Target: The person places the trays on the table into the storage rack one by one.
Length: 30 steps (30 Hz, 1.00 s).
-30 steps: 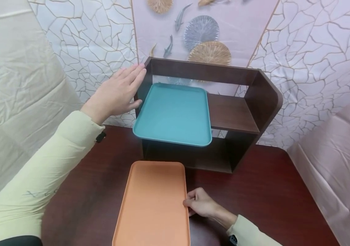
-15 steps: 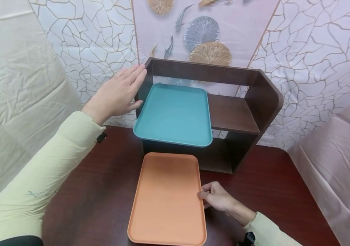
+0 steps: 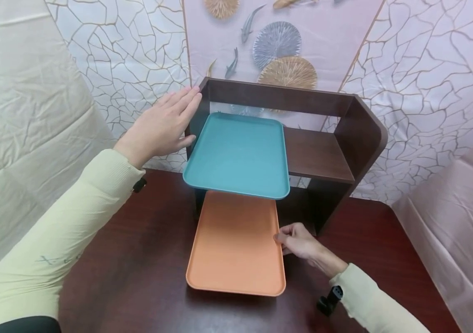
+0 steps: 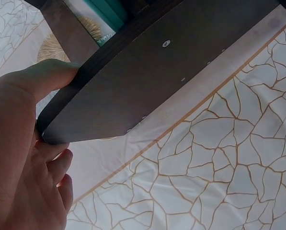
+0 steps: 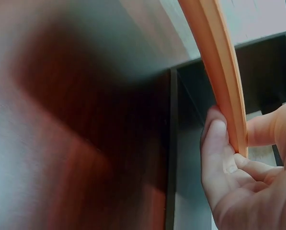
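Note:
A dark brown two-level shelf (image 3: 359,143) stands on the table. My left hand (image 3: 159,127) grips the front corner of its left side panel (image 4: 133,86), thumb on the front edge and fingers at the top. My right hand (image 3: 303,243) pinches the right rim of an orange rectangular tray (image 3: 236,252), thumb above and fingers beneath. That tray's far end reaches the lower compartment and is hidden under a teal tray (image 3: 238,155). Its near end hovers above the tabletop, casting a shadow. The teal tray lies on the upper level, its front overhanging.
The dark red tabletop (image 3: 136,268) extends on both sides of the shelf. Behind it hangs a patterned cloth (image 3: 128,55), and pale fabric (image 3: 15,115) drapes at the left. Bare board (image 3: 315,152) shows right of the teal tray.
My right hand has moved the orange tray rightward and forward, and its far end now passes beneath the teal tray's front edge. My left hand has stayed on the shelf.

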Available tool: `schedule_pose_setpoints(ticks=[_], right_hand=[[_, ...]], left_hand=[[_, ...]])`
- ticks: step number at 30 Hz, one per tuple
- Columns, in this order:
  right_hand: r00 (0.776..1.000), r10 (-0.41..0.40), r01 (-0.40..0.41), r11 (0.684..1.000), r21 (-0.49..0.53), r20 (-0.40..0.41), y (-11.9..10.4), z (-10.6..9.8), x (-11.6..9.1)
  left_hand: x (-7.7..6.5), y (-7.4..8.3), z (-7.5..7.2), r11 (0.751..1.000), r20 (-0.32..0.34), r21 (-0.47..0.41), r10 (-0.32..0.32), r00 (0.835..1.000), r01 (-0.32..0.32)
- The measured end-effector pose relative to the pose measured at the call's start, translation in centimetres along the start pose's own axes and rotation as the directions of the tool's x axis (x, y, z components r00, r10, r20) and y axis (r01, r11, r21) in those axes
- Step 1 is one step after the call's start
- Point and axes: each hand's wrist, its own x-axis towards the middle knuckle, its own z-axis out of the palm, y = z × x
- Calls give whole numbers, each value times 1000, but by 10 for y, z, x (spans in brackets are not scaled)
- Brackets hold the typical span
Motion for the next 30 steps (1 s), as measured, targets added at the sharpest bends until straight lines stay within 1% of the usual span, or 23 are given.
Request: schedule_pose_setpoints(ticks=[6, 11, 18, 22, 30], right_hand=[[998, 13, -13, 1000, 0, -59, -5, -9, 27], [997, 16, -16, 1000, 1, -76, -5, -16, 47], [994, 40, -42, 999, -21, -104, -1, -22, 71], [993, 42, -46, 998, -34, -112, 2, -24, 83], [992, 39, -41, 999, -14, -117, 6, -19, 102]], left_hand=[[0, 1, -1, 1000, 6, 8, -8, 1000, 7], [0, 0, 0, 1000, -1, 8, 0, 1000, 0], [0, 0, 1, 1000, -2, -3, 2, 1000, -2], [1, -1, 1, 1000, -4, 0, 3, 1000, -3], [1, -1, 1, 1000, -5, 0, 0, 1000, 0]])
